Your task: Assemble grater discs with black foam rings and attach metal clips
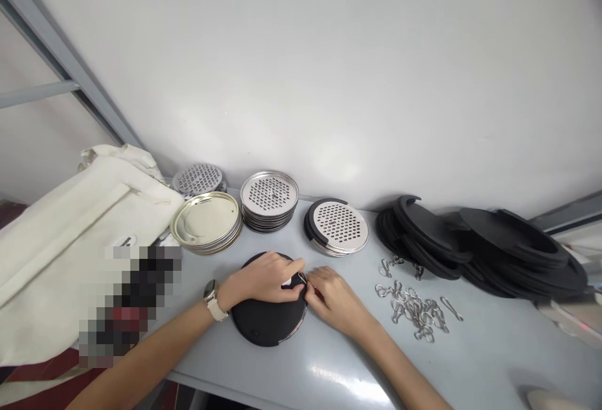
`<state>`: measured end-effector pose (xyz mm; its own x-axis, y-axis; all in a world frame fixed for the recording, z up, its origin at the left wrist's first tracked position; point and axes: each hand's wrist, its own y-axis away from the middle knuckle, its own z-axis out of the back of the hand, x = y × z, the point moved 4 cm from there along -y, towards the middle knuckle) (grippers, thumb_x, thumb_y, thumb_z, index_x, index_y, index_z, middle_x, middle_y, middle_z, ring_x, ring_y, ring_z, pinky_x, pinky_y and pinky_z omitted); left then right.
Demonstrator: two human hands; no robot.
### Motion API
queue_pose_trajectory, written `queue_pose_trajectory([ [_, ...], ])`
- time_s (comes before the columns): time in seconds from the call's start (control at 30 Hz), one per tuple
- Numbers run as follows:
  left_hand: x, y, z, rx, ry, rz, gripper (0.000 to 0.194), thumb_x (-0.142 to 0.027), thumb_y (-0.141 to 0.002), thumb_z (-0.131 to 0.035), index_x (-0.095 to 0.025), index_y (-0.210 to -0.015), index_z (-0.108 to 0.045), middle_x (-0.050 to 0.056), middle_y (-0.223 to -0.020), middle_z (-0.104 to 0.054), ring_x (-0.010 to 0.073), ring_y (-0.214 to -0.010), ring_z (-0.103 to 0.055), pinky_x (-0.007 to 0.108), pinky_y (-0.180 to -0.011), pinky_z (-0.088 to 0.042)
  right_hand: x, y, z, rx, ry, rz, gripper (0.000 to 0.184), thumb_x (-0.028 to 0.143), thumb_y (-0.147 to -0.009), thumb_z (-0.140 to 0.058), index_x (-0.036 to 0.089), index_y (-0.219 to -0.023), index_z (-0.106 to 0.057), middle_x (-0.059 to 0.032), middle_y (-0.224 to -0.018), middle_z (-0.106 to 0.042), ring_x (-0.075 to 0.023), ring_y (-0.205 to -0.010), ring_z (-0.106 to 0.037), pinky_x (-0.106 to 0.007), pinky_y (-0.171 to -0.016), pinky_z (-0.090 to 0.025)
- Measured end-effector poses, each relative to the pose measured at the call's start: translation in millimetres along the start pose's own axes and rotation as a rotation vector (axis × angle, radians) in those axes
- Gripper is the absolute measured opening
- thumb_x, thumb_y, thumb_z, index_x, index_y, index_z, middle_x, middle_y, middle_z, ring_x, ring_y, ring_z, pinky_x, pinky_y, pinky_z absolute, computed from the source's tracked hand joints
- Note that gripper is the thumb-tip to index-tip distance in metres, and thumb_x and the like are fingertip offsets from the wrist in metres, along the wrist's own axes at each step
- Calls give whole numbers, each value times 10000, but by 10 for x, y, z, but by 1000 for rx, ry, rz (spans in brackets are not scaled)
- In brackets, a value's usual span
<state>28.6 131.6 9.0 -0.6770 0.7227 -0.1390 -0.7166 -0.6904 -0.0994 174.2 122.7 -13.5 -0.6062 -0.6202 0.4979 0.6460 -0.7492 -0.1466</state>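
A round black rubber-rimmed disc (266, 321) lies flat on the grey table in front of me. My left hand (266, 278), with a watch on the wrist, rests on top of it, fingers curled and pinching at its right edge. My right hand (335, 300) meets it there, fingers closed on a small metal clip (302, 279) at the disc's rim. What the left fingers grip is too small to make out clearly.
Behind are stacks of perforated metal discs (269, 199), gold-toned lids (205, 220), one perforated disc in a black ring (337, 226), and piles of black rubber rings (489, 244). Loose metal clips (416, 311) lie to the right. A white fabric bag (70, 234) sits left.
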Motion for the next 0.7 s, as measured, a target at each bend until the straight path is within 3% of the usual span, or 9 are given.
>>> queue_pose_trajectory([
  [0.43, 29, 7, 8, -31, 114, -4, 192, -352, -842, -539, -200, -957, -510, -16, -674, -643, 176, -638, -629, 266, -564, -354, -1, 7, -22, 4, 63, -29, 196, 175, -926, -378, 191, -755, -473, -18, -703, -548, -163, -682, -493, -287, -685, -362],
  [0.7, -22, 5, 15, -41, 3, -59, 142, -339, -870, -479, -198, -853, -482, -11, -607, -586, 167, -572, -584, 279, -509, -303, -15, 2, -46, 10, 67, -14, 269, 192, -963, -308, 181, -769, -495, -40, -730, -580, -168, -711, -523, -286, -704, -365],
])
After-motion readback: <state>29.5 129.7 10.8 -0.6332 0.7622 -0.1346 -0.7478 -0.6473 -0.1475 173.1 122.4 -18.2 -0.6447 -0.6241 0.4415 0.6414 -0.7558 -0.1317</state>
